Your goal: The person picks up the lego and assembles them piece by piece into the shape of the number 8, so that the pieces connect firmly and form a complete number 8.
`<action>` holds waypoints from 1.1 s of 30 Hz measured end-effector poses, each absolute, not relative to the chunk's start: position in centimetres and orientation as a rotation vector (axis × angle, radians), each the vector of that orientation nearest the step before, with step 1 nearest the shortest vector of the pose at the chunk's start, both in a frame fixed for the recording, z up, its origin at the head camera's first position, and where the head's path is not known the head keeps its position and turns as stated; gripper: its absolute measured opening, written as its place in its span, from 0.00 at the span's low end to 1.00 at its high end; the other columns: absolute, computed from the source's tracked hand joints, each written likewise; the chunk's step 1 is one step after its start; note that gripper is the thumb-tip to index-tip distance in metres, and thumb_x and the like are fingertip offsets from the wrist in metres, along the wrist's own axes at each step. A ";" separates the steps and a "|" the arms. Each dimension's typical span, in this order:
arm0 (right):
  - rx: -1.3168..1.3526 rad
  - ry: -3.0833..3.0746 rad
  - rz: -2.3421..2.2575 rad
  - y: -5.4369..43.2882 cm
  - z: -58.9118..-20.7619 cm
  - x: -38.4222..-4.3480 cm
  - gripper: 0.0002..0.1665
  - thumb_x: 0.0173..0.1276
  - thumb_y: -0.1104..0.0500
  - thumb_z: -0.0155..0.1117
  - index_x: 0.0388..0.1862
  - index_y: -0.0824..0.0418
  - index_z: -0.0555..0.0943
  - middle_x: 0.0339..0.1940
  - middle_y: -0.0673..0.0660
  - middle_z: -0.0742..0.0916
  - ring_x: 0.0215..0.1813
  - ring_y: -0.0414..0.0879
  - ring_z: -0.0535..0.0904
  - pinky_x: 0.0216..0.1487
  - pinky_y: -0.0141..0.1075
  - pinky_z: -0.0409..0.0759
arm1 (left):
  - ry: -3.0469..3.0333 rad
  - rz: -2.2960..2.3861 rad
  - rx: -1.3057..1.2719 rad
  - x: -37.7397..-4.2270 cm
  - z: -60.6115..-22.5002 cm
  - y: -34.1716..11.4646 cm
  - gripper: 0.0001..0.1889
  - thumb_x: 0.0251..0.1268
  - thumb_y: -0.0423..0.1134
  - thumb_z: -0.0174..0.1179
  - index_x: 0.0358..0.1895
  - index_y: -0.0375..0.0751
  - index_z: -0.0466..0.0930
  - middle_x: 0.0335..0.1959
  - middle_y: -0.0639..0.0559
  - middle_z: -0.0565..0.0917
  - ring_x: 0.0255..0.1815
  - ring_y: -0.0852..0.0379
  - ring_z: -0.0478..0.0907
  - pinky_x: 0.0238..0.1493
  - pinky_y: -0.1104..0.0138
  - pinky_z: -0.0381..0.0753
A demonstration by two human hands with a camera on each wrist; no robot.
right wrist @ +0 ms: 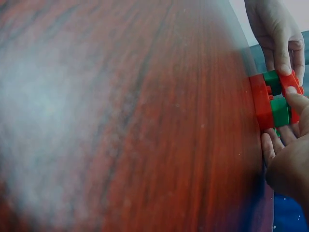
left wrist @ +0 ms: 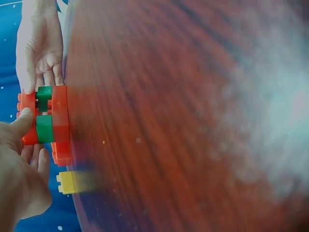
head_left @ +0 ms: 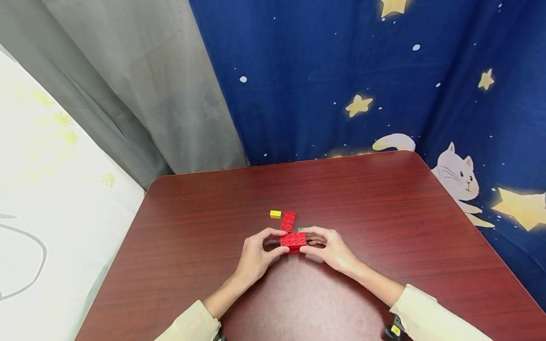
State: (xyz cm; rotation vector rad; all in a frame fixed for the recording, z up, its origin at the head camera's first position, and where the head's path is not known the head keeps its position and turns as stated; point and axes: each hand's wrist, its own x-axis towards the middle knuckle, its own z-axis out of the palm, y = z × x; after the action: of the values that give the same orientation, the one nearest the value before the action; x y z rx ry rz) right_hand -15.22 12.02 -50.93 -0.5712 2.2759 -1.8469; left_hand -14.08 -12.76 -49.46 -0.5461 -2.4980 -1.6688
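Between my two hands a red brick [head_left: 293,239] with studs tops a small stack. My left hand [head_left: 255,255] pinches its left end between thumb and fingers, while my right hand [head_left: 334,248] pinches the right end. Under it, in the left wrist view, two green bricks [left wrist: 44,128] stand apart with a gap between them. They sit on a lower red brick [left wrist: 60,113] that rests on the table. From the right wrist, the same green bricks [right wrist: 280,112] show between the lower and upper red bricks.
Just behind the stack lies another red brick [head_left: 288,221], lengthwise away from me. A small yellow brick [head_left: 275,214] is left of it. Part of a green brick [head_left: 302,229] peeks out by my right fingers. The dark red table [head_left: 204,208] meets curtains at its far edge.
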 end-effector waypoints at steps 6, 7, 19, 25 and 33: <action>-0.609 2.298 -1.869 12.0 -50.5 -15.1 0.25 0.70 0.58 0.77 0.64 0.61 0.86 0.55 0.56 0.91 0.51 0.51 0.90 0.52 0.33 0.86 | -2.516 -1.619 -0.560 -14.1 -49.3 -12.8 0.19 0.56 0.32 0.80 0.52 0.42 0.89 0.47 0.53 0.92 0.46 0.56 0.91 0.50 0.56 0.90; -0.627 2.313 -1.866 12.0 -50.5 -15.1 0.24 0.70 0.59 0.77 0.64 0.61 0.86 0.54 0.56 0.91 0.50 0.51 0.91 0.51 0.32 0.86 | -2.517 -1.619 -0.563 -14.1 -49.3 -12.8 0.19 0.57 0.32 0.80 0.52 0.42 0.89 0.47 0.53 0.92 0.46 0.56 0.91 0.49 0.56 0.90; -0.734 2.410 -1.847 12.1 -50.5 -15.1 0.21 0.67 0.61 0.79 0.59 0.61 0.89 0.50 0.56 0.93 0.49 0.47 0.91 0.48 0.33 0.88 | -2.536 -1.594 -0.559 -13.7 -49.0 -12.7 0.19 0.57 0.33 0.81 0.53 0.43 0.89 0.47 0.54 0.92 0.46 0.59 0.90 0.50 0.55 0.89; -0.716 2.400 -1.830 12.1 -50.5 -15.1 0.21 0.66 0.59 0.80 0.58 0.59 0.90 0.51 0.53 0.93 0.51 0.45 0.91 0.50 0.32 0.87 | -2.557 -1.571 -0.604 -13.6 -49.1 -13.2 0.20 0.61 0.36 0.79 0.56 0.46 0.88 0.50 0.57 0.91 0.50 0.61 0.89 0.53 0.61 0.88; -0.743 2.383 -1.843 12.4 -50.4 -15.3 0.21 0.66 0.61 0.80 0.58 0.62 0.89 0.51 0.56 0.93 0.51 0.48 0.91 0.51 0.33 0.87 | -2.541 -1.687 -0.605 -13.9 -49.3 -13.3 0.20 0.62 0.35 0.78 0.58 0.39 0.89 0.50 0.52 0.91 0.50 0.57 0.90 0.52 0.66 0.88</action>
State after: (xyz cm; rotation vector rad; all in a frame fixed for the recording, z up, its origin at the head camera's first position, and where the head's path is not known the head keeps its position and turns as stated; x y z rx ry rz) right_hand -15.26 12.38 -50.41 -0.7432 2.3825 -1.8434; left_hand -13.91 -13.29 -49.33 -0.6051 -2.5409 -1.6866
